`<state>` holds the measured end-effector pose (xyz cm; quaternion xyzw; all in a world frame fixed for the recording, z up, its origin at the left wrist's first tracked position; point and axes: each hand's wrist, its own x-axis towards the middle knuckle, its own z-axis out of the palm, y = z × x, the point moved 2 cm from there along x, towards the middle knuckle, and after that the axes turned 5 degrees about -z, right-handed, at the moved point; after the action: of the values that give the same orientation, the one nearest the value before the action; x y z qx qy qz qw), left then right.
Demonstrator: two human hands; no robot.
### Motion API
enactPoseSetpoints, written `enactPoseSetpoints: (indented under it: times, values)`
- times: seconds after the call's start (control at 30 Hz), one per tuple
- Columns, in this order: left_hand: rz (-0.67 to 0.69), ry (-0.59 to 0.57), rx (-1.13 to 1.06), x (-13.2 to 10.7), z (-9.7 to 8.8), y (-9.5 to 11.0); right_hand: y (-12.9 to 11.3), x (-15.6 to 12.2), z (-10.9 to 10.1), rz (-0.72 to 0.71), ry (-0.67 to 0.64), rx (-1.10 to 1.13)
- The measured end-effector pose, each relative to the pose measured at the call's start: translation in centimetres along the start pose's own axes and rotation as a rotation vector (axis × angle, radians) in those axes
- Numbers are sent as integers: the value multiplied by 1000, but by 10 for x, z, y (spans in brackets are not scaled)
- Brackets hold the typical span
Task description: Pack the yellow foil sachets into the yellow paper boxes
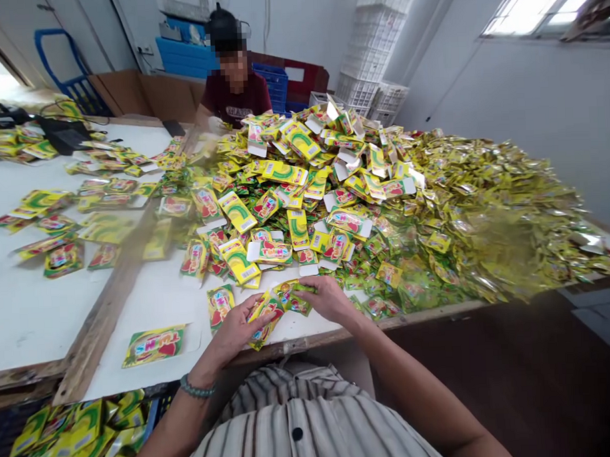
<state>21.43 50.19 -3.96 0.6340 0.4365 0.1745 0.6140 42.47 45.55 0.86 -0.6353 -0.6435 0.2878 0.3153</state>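
Observation:
My left hand (241,327) is closed on a small yellow-green carton (268,316) with a red and pink print, close to the table's front edge. Pinched in my right hand (330,297) are one or more small green-yellow sachets (295,299), right beside the carton's end. Whether the sachets reach inside the carton, I cannot tell. Just beyond my left hand another carton (220,306) lies on the white tabletop. Farther left sits a flat carton with its white flap open (153,345). A heap of open cartons (279,203) rises in front of both hands.
Shiny sachets (484,202) are piled along the right side. A wooden strip (102,302) divides the table, with more cartons (59,227) left of it. Below the front edge, a crate holds filled-looking cartons (77,436). A co-worker (235,91) sits across the heap.

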Motion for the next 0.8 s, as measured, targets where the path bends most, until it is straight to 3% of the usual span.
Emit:
enactPoseSetpoints:
  times: [0.2,0.43,0.63,0.8]
  values:
    - [-50,-82,-22,4,2,4,-7,-8,-10,11,90,70]
    - [-107,-135,-146,4,7,-2,6,-21,-9,-31,-87,-82]
    - [-71,-148,-46,3,6,-1,10,-22,-12,-2,61,-39]
    - [-73,-203,-57,1,13,10,9,-26,-8,-49,-69,-131]
